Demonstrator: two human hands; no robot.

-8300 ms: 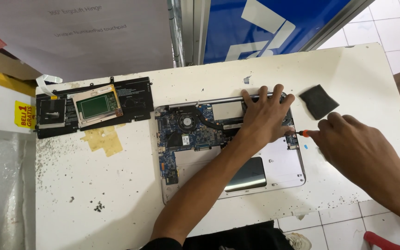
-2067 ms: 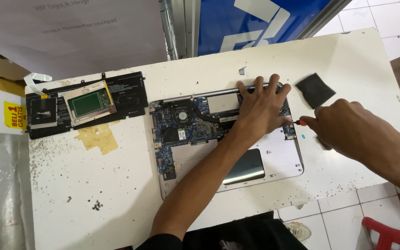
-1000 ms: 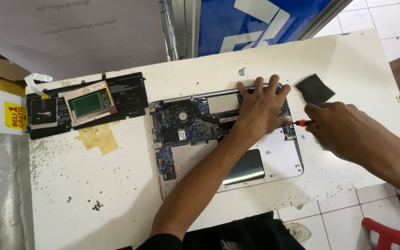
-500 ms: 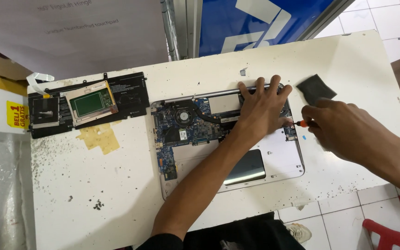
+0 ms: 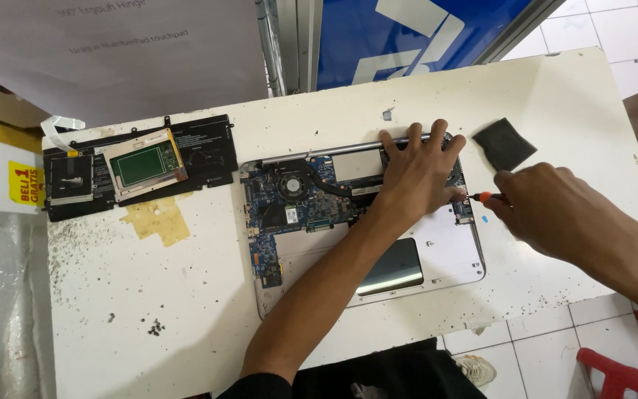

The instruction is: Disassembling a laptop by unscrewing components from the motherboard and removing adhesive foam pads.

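Observation:
An opened laptop base [image 5: 441,247] lies bottom-up on the white table [image 5: 149,295], with its blue circuit board [image 5: 289,210] and fan exposed. My left hand [image 5: 419,174] rests flat on the laptop's upper right part, fingers spread toward the far edge. My right hand [image 5: 548,210] grips a small screwdriver with an orange handle [image 5: 484,196]. Its tip points left at the laptop's right edge, just beside my left thumb. A shiny dark touchpad panel [image 5: 391,267] sits in the lower middle of the base.
A black battery pack [image 5: 208,151] with a green-faced module [image 5: 144,164] on it lies at the table's left. Yellow tape [image 5: 160,220] and several tiny screws [image 5: 156,327] are nearby. A black pad [image 5: 503,142] lies at the right. A red stool [image 5: 622,373] stands on the floor.
Both hands stay at the laptop's upper right. My right hand has only shifted slightly with the screwdriver at the right edge.

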